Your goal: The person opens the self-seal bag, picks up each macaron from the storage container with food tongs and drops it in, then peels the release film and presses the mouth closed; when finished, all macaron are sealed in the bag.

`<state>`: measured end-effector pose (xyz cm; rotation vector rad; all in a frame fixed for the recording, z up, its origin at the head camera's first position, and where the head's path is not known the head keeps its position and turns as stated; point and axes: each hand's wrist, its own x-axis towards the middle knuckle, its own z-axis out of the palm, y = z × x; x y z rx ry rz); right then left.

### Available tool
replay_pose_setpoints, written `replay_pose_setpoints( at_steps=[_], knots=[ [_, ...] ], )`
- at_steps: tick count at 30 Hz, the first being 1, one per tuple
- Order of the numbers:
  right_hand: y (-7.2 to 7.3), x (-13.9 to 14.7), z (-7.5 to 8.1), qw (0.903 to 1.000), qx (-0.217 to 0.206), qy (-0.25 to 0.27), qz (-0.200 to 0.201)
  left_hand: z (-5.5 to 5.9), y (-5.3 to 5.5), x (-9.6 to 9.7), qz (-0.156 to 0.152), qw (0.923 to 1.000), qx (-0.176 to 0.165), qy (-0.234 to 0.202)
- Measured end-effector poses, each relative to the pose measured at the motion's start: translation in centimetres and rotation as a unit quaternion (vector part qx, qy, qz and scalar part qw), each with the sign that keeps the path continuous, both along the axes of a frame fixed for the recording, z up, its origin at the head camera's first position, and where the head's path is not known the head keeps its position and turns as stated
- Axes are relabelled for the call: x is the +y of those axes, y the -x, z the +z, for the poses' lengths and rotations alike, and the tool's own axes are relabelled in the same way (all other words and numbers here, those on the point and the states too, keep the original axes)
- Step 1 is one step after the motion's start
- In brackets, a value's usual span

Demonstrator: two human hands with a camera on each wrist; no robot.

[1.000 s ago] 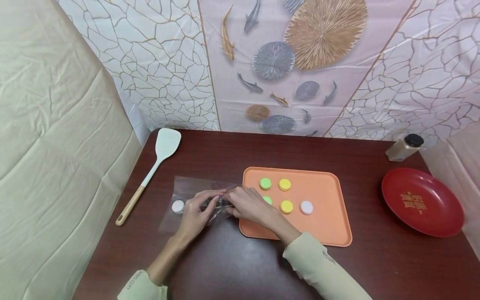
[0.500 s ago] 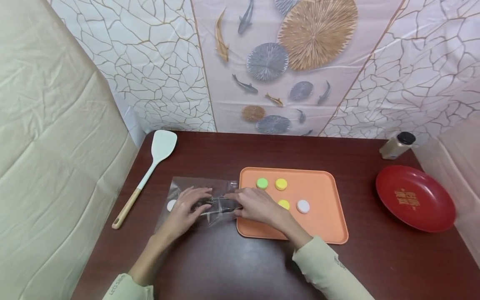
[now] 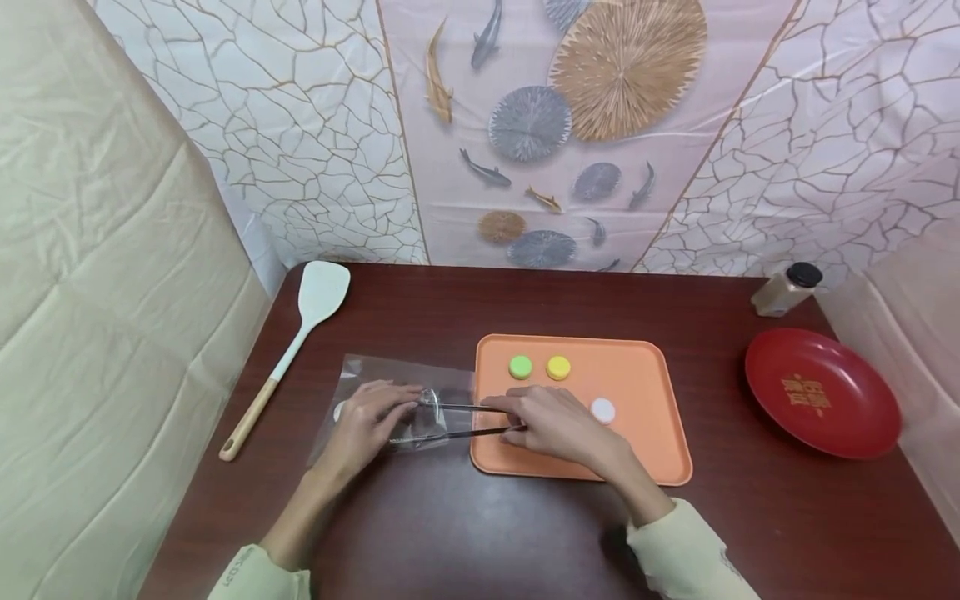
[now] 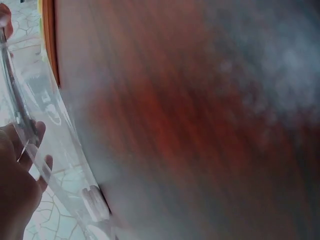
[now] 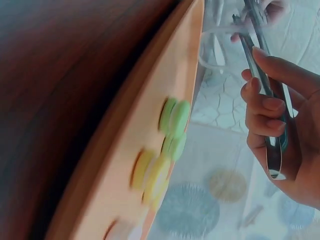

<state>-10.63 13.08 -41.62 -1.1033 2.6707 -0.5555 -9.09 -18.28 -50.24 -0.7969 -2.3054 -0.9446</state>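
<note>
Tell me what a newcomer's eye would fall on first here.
The bright orange tray just right of centre in the head view, dotted with green, yellow and white sweets, would likely win. Tongs gripped by the right hand, stretching toward a clear bag at the left hand, come next, then the glossy red plate at the far right.

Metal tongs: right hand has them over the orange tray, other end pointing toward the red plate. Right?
Only the direction is wrong: the head view shows the other end pointing toward the clear plastic bag and left hand, away from the red plate. The right hand does have the metal tongs over the orange tray.
</note>
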Motion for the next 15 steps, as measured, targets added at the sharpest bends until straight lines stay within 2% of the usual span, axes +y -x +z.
replay_pose_setpoints(
  at_steps=[4, 10, 15],
  knots=[
    [-0.9, 3.6, 0.2, 0.9996, 0.026, 0.011, -0.01, 0.0, 0.2, 0.3, -0.004, 1.0, 0.001, -0.001],
    [-2.9, 10.1, 0.0, 0.9972, 0.021, 0.05, -0.051, 0.3, 0.0, 0.6, 0.001, 1.0, 0.008, -0.001],
    [-4.6, 16.2, -1.3, 0.9871, 0.096, 0.095, -0.086, 0.6, -0.2, 0.6, -0.012, 0.9999, 0.001, -0.011]
  ],
)
